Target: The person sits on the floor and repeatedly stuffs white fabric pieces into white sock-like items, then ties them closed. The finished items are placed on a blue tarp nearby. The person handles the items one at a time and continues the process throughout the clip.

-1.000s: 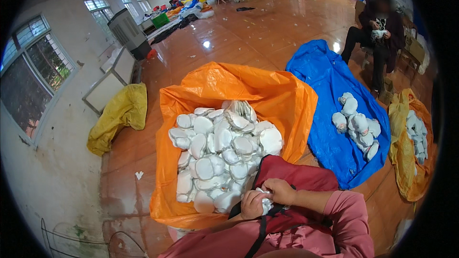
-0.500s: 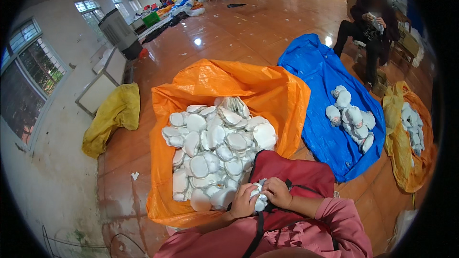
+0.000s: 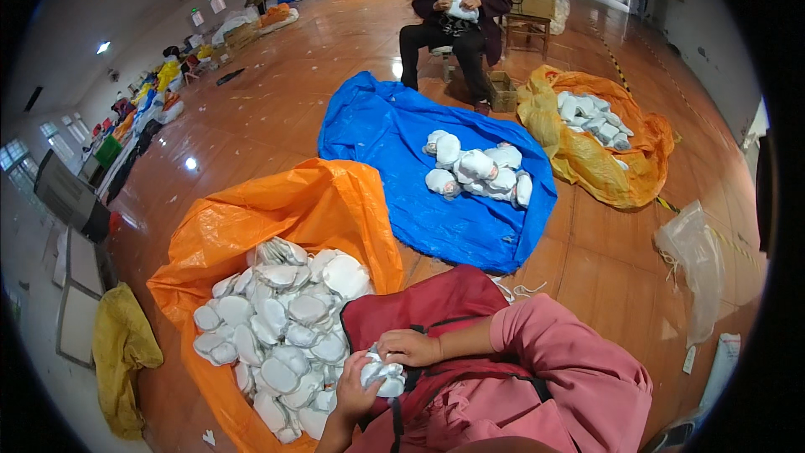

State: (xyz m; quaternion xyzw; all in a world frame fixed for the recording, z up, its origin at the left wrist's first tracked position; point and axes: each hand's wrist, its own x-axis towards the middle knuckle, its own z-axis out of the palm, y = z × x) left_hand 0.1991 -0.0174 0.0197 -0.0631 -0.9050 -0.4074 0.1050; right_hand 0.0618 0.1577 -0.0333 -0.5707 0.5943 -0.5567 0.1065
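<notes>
Both hands (image 3: 381, 369) together at the lap, fingers curled.

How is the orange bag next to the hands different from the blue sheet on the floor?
The crinkly orange plastic bag stands up around its load like a bowl, while the blue plastic sheet lies spread flat on the floor. The orange bag holds a big heap of white padded pieces; the blue sheet carries only a small pile. The orange bag sits beside the person's hands, the blue sheet farther off. Both hold the same sort of white pieces.
</notes>
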